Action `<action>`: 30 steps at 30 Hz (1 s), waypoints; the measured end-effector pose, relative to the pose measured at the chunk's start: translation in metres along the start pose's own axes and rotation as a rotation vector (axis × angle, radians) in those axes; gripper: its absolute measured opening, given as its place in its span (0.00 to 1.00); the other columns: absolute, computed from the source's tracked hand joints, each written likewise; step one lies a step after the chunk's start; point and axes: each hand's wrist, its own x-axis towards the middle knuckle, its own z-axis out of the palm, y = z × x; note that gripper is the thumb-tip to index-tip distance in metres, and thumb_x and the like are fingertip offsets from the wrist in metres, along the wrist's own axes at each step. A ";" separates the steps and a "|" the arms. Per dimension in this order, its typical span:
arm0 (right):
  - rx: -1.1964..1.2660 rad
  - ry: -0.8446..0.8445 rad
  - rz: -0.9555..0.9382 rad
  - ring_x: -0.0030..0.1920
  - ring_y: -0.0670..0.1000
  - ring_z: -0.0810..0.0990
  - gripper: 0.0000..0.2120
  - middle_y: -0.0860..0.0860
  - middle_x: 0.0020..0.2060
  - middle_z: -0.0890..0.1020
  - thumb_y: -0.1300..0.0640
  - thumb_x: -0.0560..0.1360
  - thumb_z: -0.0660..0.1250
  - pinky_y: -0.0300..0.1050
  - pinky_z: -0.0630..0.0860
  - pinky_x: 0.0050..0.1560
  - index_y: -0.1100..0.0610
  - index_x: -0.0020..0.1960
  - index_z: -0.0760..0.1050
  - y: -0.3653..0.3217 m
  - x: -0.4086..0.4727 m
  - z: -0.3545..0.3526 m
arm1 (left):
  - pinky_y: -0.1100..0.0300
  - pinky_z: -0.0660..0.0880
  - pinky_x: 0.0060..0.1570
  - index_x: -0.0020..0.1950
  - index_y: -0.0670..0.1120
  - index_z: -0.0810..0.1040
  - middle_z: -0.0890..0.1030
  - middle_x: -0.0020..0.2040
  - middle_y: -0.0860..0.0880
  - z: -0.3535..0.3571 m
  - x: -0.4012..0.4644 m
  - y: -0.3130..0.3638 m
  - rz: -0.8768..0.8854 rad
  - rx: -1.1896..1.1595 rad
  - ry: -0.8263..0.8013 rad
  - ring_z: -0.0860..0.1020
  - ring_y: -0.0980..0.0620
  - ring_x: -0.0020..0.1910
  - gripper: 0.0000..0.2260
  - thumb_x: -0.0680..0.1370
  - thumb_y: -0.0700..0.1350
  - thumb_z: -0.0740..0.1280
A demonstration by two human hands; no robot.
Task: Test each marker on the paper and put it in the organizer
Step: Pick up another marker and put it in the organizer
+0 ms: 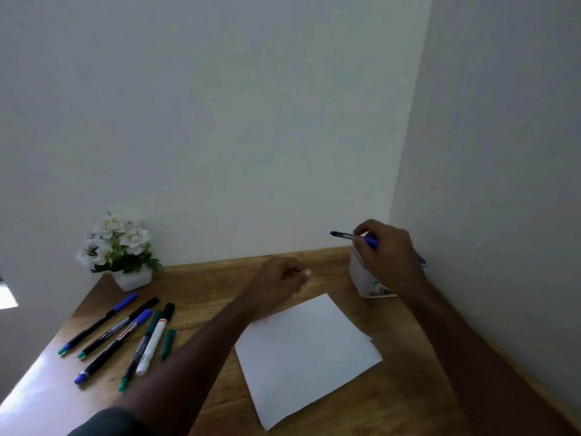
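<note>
Head view: we look down on a wooden desk [330, 265] set in a wall corner.
Right hand [388, 250]: fingers closed around a blue marker [353, 236], which we see held level above the white organizer [361, 278] at the far right.
Left hand [279, 278]: fingers curled into a loose fist, nothing visible in it, just beyond the paper.
Paper [305, 357]: white sheet, flat at centre; we discern no marks.
Remaining markers [125, 335]: a loose group lying at the left.
Flower pot [121, 250]: far left, against the wall.
</note>
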 end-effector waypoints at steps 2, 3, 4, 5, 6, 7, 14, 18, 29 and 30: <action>-0.101 -0.007 0.004 0.40 0.51 0.81 0.02 0.51 0.38 0.84 0.56 0.74 0.71 0.48 0.80 0.44 0.52 0.44 0.82 0.012 0.016 -0.024 | 0.65 0.77 0.39 0.43 0.46 0.82 0.84 0.38 0.49 0.014 0.018 0.006 0.028 -0.002 -0.002 0.83 0.56 0.37 0.09 0.79 0.49 0.67; -0.143 -0.035 0.005 0.42 0.51 0.81 0.02 0.50 0.39 0.84 0.55 0.74 0.71 0.47 0.80 0.44 0.51 0.43 0.82 0.017 0.022 -0.033 | 0.63 0.78 0.40 0.44 0.46 0.83 0.84 0.38 0.50 0.019 0.026 0.009 0.042 0.005 -0.007 0.83 0.56 0.37 0.09 0.79 0.48 0.67; -0.182 -0.079 0.010 0.42 0.50 0.81 0.02 0.50 0.40 0.84 0.54 0.74 0.71 0.44 0.78 0.42 0.51 0.43 0.82 0.020 0.027 -0.039 | 0.60 0.79 0.40 0.44 0.46 0.83 0.84 0.38 0.51 0.025 0.033 0.011 0.055 0.016 -0.013 0.83 0.56 0.37 0.08 0.79 0.48 0.67; -0.218 -0.135 0.015 0.42 0.49 0.80 0.03 0.49 0.40 0.83 0.53 0.73 0.71 0.41 0.76 0.41 0.51 0.43 0.83 0.023 0.031 -0.042 | 0.57 0.79 0.41 0.44 0.46 0.83 0.84 0.38 0.51 0.029 0.038 0.014 0.065 0.029 -0.020 0.83 0.56 0.37 0.09 0.79 0.49 0.67; -0.254 -0.194 0.014 0.41 0.48 0.79 0.05 0.49 0.39 0.82 0.52 0.73 0.72 0.39 0.74 0.40 0.52 0.44 0.83 0.026 0.034 -0.042 | 0.55 0.80 0.42 0.44 0.46 0.83 0.84 0.38 0.51 0.033 0.042 0.015 0.067 0.040 -0.030 0.83 0.55 0.37 0.09 0.79 0.49 0.67; -0.288 -0.253 0.017 0.40 0.48 0.79 0.07 0.49 0.38 0.82 0.50 0.73 0.72 0.40 0.73 0.40 0.53 0.43 0.84 0.028 0.038 -0.041 | 0.54 0.80 0.43 0.45 0.45 0.83 0.84 0.38 0.50 0.037 0.045 0.016 0.066 0.051 -0.042 0.83 0.54 0.37 0.09 0.79 0.49 0.67; -0.562 -0.493 -0.027 0.51 0.54 0.77 0.21 0.45 0.32 0.73 0.42 0.80 0.61 0.54 0.64 0.55 0.49 0.31 0.71 0.025 0.050 -0.019 | 0.58 0.79 0.40 0.44 0.47 0.83 0.84 0.37 0.51 0.038 0.042 0.017 0.064 0.101 -0.041 0.82 0.56 0.36 0.09 0.79 0.49 0.67; -0.623 -0.619 0.061 0.69 0.59 0.68 0.23 0.53 0.54 0.79 0.38 0.81 0.51 0.66 0.57 0.67 0.48 0.45 0.79 0.023 0.046 -0.015 | 0.63 0.77 0.40 0.43 0.46 0.83 0.83 0.37 0.51 0.016 0.027 0.010 0.031 0.125 -0.022 0.82 0.57 0.36 0.08 0.79 0.47 0.67; -0.583 -0.548 -0.314 0.68 0.57 0.66 0.16 0.51 0.63 0.73 0.41 0.77 0.61 0.65 0.58 0.67 0.47 0.61 0.74 -0.066 0.001 0.035 | 0.63 0.70 0.35 0.35 0.46 0.81 0.80 0.31 0.51 -0.053 -0.034 -0.020 -0.066 0.208 0.053 0.73 0.61 0.29 0.11 0.78 0.46 0.69; -0.542 -0.577 -0.344 0.68 0.56 0.67 0.16 0.51 0.62 0.74 0.42 0.77 0.61 0.64 0.59 0.66 0.47 0.61 0.74 -0.079 -0.006 0.047 | 0.62 0.70 0.34 0.35 0.45 0.81 0.81 0.32 0.49 -0.063 -0.043 -0.026 -0.077 0.223 0.066 0.73 0.60 0.29 0.12 0.77 0.46 0.69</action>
